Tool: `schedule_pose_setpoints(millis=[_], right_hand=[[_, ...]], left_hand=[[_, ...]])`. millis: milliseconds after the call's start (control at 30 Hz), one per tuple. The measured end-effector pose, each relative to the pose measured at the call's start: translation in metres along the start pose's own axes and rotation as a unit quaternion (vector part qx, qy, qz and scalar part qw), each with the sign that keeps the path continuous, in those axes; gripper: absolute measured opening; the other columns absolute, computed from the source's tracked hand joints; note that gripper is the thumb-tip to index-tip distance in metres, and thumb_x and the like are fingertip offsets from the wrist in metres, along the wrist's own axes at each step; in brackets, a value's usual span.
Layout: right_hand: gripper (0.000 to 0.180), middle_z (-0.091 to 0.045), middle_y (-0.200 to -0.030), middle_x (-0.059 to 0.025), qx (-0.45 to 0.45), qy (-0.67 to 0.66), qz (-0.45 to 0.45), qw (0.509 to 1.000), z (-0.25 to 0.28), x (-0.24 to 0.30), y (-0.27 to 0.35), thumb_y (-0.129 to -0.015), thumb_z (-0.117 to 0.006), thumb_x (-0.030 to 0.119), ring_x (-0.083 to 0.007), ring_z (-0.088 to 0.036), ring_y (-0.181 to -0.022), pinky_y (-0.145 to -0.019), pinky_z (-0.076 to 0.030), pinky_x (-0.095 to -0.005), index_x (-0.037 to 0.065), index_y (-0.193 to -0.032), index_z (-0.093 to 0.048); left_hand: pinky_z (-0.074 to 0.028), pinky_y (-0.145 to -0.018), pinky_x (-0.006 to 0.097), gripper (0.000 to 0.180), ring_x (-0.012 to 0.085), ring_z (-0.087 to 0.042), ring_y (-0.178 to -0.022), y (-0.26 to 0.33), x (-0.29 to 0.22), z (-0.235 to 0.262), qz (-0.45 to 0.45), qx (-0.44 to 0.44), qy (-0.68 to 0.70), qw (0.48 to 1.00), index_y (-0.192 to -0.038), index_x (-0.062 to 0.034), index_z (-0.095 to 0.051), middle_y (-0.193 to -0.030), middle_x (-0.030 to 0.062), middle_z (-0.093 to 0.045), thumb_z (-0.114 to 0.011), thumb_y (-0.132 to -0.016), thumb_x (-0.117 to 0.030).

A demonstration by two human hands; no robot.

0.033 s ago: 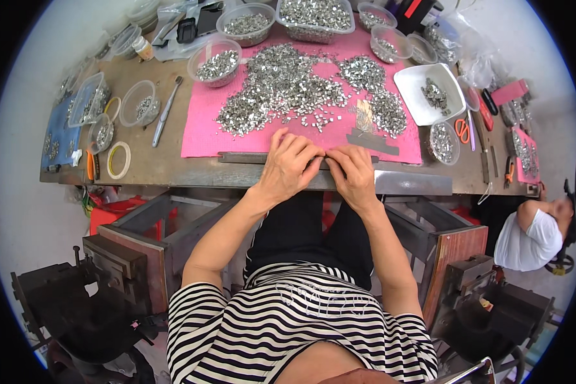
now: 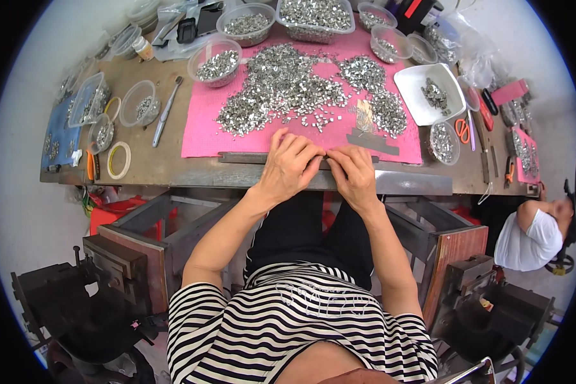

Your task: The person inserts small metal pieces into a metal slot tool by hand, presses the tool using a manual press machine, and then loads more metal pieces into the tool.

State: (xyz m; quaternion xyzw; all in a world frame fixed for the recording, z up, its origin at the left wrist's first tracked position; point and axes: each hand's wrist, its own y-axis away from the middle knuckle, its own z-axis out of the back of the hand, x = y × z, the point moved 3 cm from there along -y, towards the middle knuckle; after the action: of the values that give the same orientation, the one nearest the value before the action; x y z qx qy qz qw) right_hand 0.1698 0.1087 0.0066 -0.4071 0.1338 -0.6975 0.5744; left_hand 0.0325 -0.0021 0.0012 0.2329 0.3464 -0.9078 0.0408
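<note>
Nearest, at the front of the table (image 2: 173, 176), we list: left hand (image 2: 290, 163), fingers curled narrow; right hand (image 2: 353, 174), thumb and fingers drawn in, tips just beside the left's. What they pinch, we cannot tell. Beneath them we enter one dark metal bar (image 2: 244, 157), lying along the near edge of the pink mat (image 2: 201, 134). On the mat: silvery pieces (image 2: 281, 83), heaped. At the back: one rectangular clear tub (image 2: 345, 30), similar pieces within.

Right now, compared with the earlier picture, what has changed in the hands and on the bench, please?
Nothing visibly changed. The left hand and right hand stay with fingertips close together at the dark bar; the small metal pieces on the pink mat lie as before.
</note>
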Motion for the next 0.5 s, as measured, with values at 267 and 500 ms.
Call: schedule_pose_setpoints(millis=[267, 500], right_hand=[[0.017, -0.067, -0.098, -0.0106, -0.014, 0.010, -0.048, 0.999, 0.009, -0.019, -0.017, -0.084, -0.073, 0.000, -0.0299, -0.063, -0.090, -0.079, -0.048, -0.0416, 0.002, -0.101, -0.071], [0.019, -0.061, -0.093, -0.0127, 0.040, 0.034, -0.098, 0.994, 0.000, -0.043, -0.041, -0.087, -0.069, 0.003, -0.0320, -0.060, -0.089, -0.081, -0.048, -0.0432, 0.003, -0.106, -0.072]], left_hand=[[-0.035, -0.105, 0.054, 0.021, 0.0247, -0.058, -0.088, -0.005, -0.010, -0.012, 0.058, -0.023, -0.054, 0.997, -0.098, -0.0111, -0.069, -0.088, 0.0037, -0.060, -0.077, -0.086, -0.027], [-0.034, -0.102, 0.052, 0.011, 0.0223, -0.059, -0.089, -0.013, 0.007, 0.004, 0.080, -0.067, -0.057, 0.993, -0.095, -0.0148, -0.072, -0.088, 0.0004, -0.063, -0.075, -0.088, -0.022]])
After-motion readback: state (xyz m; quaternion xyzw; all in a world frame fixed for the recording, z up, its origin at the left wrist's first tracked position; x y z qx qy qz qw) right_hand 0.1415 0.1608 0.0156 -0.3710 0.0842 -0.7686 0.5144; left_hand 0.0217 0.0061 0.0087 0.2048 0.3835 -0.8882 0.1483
